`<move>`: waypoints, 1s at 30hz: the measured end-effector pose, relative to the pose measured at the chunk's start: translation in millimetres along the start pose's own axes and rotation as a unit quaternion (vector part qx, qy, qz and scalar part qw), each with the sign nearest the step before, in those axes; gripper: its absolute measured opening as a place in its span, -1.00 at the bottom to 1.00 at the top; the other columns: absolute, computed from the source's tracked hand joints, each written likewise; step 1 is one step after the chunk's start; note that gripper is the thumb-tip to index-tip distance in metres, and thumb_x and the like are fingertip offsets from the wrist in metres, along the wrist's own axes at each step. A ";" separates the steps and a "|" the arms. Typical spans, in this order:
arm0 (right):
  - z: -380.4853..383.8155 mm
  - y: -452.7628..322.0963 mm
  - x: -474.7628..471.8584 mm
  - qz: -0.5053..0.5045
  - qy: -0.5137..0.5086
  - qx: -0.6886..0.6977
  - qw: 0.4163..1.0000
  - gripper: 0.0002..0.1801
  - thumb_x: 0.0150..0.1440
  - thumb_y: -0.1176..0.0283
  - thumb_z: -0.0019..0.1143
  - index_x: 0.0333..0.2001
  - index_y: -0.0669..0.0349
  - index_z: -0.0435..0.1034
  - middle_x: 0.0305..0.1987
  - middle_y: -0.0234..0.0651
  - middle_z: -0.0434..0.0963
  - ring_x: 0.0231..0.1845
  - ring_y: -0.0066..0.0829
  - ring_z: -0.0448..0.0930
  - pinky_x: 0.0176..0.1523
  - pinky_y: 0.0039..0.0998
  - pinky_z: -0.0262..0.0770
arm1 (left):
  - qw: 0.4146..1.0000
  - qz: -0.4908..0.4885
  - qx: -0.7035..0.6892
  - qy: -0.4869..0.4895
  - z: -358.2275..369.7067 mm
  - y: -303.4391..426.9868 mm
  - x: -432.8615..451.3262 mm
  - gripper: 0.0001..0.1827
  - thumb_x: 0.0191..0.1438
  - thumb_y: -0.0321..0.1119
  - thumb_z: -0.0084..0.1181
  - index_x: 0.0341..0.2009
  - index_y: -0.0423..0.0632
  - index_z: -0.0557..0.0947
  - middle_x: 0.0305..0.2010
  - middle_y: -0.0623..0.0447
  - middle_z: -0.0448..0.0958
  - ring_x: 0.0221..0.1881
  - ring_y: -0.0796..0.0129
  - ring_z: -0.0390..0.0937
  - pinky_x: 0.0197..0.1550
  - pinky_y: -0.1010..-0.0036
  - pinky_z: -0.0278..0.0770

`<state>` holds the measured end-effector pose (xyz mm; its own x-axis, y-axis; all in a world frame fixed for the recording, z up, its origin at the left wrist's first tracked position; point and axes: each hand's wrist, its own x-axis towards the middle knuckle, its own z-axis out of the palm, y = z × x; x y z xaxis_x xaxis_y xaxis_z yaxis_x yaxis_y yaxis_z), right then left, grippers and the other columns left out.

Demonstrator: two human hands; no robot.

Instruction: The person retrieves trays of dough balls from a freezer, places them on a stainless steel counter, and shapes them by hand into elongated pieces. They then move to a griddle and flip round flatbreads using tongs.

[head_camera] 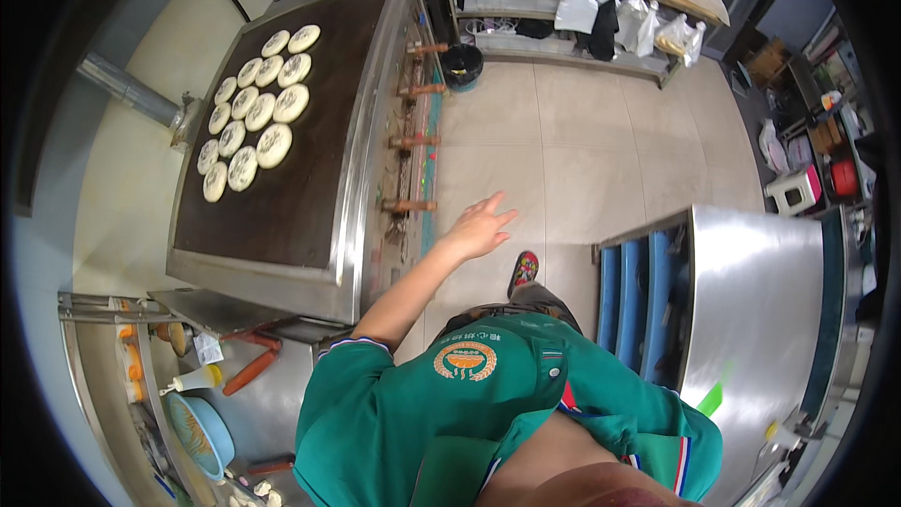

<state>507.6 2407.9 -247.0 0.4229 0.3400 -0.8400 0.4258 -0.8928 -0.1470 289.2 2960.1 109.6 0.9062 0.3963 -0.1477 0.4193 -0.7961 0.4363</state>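
My left hand (481,228) is held out over the tiled floor with its fingers spread, holding nothing. It is just right of a large griddle (295,183) with a steel rim. Several round flat dough cakes (274,146), dark flecks on their tops, lie in rows on the griddle's dark plate, away from the hand. My right hand is out of view. Before me are the floor (591,127) and one foot in a patterned shoe (523,272).
Handles (412,205) stick out from the griddle's side. A steel counter (753,296) with blue trays (633,303) under it stands at the right. A black-lined bin (462,67) sits by the far shelf. Lower left, a blue basin (219,429) and a squeeze bottle (200,378) are on a worktop.
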 end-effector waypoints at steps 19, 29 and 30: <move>-686.2 -809.8 314.9 -0.438 0.203 -0.120 0.868 -0.52 0.13 0.26 0.15 0.11 0.18 0.37 0.11 0.03 0.45 0.12 0.02 0.46 0.14 -0.20 0.43 | 0.846 -0.179 -0.477 0.160 -186.2 -313.7 295.8 -0.33 0.19 -0.38 0.10 0.38 0.03 0.19 0.35 -0.01 0.22 0.20 0.24 0.37 0.12 0.41 0.43; -787.2 -1221.5 378.2 -0.709 0.258 -0.053 0.654 -0.49 0.15 0.22 0.14 0.13 0.22 0.33 0.20 0.01 0.39 0.18 0.02 0.43 0.18 -0.17 0.40 | 0.773 -0.223 -0.522 0.283 -274.4 -417.4 430.1 -0.25 0.12 -0.40 0.17 0.38 0.11 0.18 0.34 -0.02 0.26 0.18 0.22 0.40 0.18 0.29 0.36; -794.3 -1266.3 386.3 -0.714 0.274 -0.068 0.640 -0.48 0.15 0.20 0.13 0.13 0.23 0.32 0.19 0.01 0.40 0.16 0.02 0.44 0.18 -0.17 0.40 | 0.759 -0.227 -0.534 0.296 -276.9 -426.5 440.0 -0.25 0.11 -0.43 0.18 0.37 0.07 0.18 0.34 -0.02 0.26 0.19 0.22 0.39 0.18 0.30 0.36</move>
<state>767.2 3904.5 29.6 -0.2740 0.8667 0.4168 0.7412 0.4665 -0.4828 493.7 3600.6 104.4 0.3661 0.9061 -0.2119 0.1100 0.1839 0.9768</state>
